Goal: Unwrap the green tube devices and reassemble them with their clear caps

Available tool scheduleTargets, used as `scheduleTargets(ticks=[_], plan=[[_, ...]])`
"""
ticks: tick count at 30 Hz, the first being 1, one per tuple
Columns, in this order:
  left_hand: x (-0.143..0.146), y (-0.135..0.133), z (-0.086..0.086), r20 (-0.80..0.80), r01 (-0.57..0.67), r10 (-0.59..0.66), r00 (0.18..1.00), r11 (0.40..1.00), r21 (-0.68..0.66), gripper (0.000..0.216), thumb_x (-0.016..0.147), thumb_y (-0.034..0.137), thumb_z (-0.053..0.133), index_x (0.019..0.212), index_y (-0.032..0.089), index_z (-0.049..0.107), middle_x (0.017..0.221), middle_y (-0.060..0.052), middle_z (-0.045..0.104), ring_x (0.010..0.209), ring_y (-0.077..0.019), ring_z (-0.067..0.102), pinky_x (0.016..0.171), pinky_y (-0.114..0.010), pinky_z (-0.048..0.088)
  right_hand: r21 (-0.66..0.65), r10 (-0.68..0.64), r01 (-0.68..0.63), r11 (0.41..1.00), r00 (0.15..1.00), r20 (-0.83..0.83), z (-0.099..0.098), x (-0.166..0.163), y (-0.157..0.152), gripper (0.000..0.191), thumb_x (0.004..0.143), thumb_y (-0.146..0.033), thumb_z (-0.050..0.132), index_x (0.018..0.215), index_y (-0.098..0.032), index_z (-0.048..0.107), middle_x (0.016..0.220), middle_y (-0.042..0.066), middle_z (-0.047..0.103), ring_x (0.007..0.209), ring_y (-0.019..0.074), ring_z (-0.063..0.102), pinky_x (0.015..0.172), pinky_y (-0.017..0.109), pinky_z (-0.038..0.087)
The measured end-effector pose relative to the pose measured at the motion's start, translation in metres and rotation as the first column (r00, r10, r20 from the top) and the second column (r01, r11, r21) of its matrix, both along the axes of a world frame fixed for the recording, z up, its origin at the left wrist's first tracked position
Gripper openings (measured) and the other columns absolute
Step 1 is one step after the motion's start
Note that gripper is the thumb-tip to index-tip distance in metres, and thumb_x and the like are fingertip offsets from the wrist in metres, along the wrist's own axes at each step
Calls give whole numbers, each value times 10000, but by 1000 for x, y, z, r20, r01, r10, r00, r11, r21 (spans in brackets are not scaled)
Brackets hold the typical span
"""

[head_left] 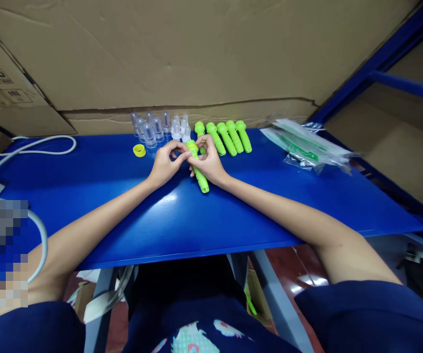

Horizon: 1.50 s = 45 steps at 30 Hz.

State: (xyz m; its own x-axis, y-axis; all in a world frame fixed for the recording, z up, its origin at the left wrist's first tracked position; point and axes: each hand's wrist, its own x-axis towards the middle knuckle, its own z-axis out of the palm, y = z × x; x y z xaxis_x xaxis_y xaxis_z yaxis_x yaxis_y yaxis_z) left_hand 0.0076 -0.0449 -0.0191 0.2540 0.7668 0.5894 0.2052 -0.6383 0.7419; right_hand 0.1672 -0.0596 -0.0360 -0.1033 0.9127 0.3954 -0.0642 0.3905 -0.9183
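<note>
A lime-green, flashlight-shaped plastic handle (201,181) slants over the blue table, its wide head away from me. A yellow ring (193,146) sits around that head. My right hand (211,164) is closed around the upper part of the handle, fingers at the ring. My left hand (167,161) pinches at the head from the other side, thumb and fingertips touching the ring. A loose yellow ring (139,150) lies left of my left hand. Behind my hands, several matching green handles (229,138) lie in a row, partly hidden by my right hand.
Clear plastic domed caps (150,135) stand at the back, beside small whitish clear pieces (175,127). Plastic bags (303,144) with green print lie back right. A white cable (45,137) runs along the left. Cardboard (182,54) walls the back; a blue frame (377,63) rises at right.
</note>
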Motion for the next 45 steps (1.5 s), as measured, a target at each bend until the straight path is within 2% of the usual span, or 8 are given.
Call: scheduleTargets(ticks=[4, 11, 21, 32, 39, 45], plan=[[1, 3, -5, 85, -10, 11, 996, 1000, -3, 255, 843, 341, 786, 973, 168, 650, 981, -45, 717, 849, -143, 696, 700, -239, 471, 16, 7, -7, 1000, 1000, 3, 2, -1, -1, 627, 809, -534, 816, 1049, -290, 291, 1175, 13, 497, 501, 16, 570, 349, 210, 542], [-1, 5, -5, 59, -33, 33, 998, 999, 9, 199, 842, 255, 781, 990, 174, 676, 1016, -47, 735, 846, -134, 709, 696, -234, 445, 26, 12, -12, 1000, 1000, 15, 3, 0, -2, 629, 815, -552, 810, 1054, -291, 290, 1200, 19, 517, 508, 18, 577, 352, 204, 537], [1, 3, -4, 111, -17, 17, 994, 1000, 2, 230, 825, 279, 797, 963, 176, 644, 971, -37, 730, 816, -128, 708, 650, -220, 430, 34, -1, 0, 999, 1000, 25, 7, -1, -5, 647, 803, -595, 810, 1042, -288, 293, 1231, 30, 523, 518, 19, 582, 346, 198, 522], [0, 2, -3, 88, -41, 41, 995, 999, 4, 186, 825, 242, 783, 964, 172, 682, 996, -42, 733, 806, -121, 699, 653, -229, 436, 27, -27, 27, 999, 999, 22, 6, -2, -4, 686, 772, -644, 814, 1053, -288, 300, 1244, 45, 525, 519, 24, 576, 349, 204, 518], [-2, -4, 3, -13, -87, 89, 996, 992, 93, 48, 880, 230, 738, 898, 187, 749, 936, -43, 759, 801, -146, 675, 681, -270, 466, 17, -49, 48, 999, 998, 39, 6, 1, -3, 686, 762, -660, 814, 1047, -288, 313, 1211, 41, 542, 522, 38, 578, 353, 220, 524], [-2, -5, 4, -34, -77, 80, 996, 994, 79, 43, 881, 222, 728, 879, 183, 747, 921, -42, 761, 799, -146, 675, 694, -272, 469, 20, -34, 33, 999, 998, 43, 6, 1, -3, 687, 758, -659, 821, 1032, -284, 314, 1177, 29, 550, 509, 34, 572, 343, 214, 519]])
